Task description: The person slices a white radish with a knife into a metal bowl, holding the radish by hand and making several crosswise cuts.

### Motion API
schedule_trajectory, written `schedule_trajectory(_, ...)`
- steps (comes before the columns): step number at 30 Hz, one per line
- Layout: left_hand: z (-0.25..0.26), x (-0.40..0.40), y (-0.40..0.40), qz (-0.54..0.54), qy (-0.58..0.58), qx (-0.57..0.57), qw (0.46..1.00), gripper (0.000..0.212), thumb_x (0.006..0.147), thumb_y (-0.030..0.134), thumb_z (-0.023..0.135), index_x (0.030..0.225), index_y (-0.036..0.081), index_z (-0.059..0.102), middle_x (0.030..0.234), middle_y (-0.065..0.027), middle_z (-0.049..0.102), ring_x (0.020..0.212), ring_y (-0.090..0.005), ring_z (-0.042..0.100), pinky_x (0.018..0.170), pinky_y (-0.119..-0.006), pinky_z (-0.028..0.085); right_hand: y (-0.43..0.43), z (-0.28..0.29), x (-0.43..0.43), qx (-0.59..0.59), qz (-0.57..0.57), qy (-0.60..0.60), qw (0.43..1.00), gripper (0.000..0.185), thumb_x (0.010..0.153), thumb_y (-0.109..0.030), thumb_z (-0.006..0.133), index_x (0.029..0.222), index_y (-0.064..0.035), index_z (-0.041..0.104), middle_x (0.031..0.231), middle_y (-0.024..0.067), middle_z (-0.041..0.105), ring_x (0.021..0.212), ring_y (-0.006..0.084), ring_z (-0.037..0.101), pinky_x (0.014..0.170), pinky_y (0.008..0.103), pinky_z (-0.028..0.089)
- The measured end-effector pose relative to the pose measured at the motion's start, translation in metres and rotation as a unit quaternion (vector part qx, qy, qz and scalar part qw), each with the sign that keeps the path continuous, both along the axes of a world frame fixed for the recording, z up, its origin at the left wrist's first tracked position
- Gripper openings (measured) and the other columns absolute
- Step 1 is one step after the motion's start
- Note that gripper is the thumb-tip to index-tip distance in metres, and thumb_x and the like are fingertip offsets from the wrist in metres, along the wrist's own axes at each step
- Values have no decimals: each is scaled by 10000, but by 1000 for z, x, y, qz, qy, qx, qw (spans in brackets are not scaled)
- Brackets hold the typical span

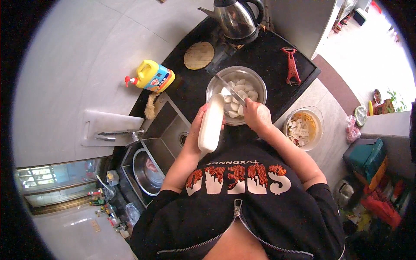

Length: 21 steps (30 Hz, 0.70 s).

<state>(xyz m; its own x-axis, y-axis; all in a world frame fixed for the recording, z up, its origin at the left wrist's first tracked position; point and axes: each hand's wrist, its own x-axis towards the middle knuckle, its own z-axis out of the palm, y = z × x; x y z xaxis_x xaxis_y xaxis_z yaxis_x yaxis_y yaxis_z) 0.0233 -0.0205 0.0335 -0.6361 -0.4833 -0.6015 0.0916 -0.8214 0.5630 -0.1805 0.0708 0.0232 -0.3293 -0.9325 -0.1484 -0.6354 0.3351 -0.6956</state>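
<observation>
In my left hand (197,125) is a long, peeled white radish (212,125), its cut end over the rim of a round metal bowl (263,92). My right hand (258,117) is closed on the handle of a kitchen knife (230,87); the blade slants up and left across the bowl, beside the radish's cut end. Several white radish chunks (240,88) lie inside the bowl. The bowl stands on a black countertop (273,61). Part of my left hand's fingers is hidden behind the radish.
A red peeler (292,66), an electric kettle (236,22) and a round wooden board (199,55) are on the counter. A yellow pump bottle (156,76) stands near the sink (167,123). Lower right of the counter is a bucket of peelings (300,130). A metal basin (139,172) sits at left.
</observation>
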Motion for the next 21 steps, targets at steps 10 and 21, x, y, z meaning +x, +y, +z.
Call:
schedule_trajectory(10,26,-16,19,6,0,-16,1000,467,936,415,429,1089,-8,556,824,-125,647,685,-219,656,597,-329,575,9,-6,-5,51,34,69,996,203,867,-130,439,925,-12,593,821,223,662,791,380,660,697,462,524)
schedule_trajectory(21,13,-7,15,1,-55,-67,996,504,908,439,454,1122,-3,566,913,-141,663,737,-229,657,642,-341,564,21,2,8,-99,83,85,988,121,855,-101,440,913,-47,532,820,197,643,744,337,664,602,446,521)
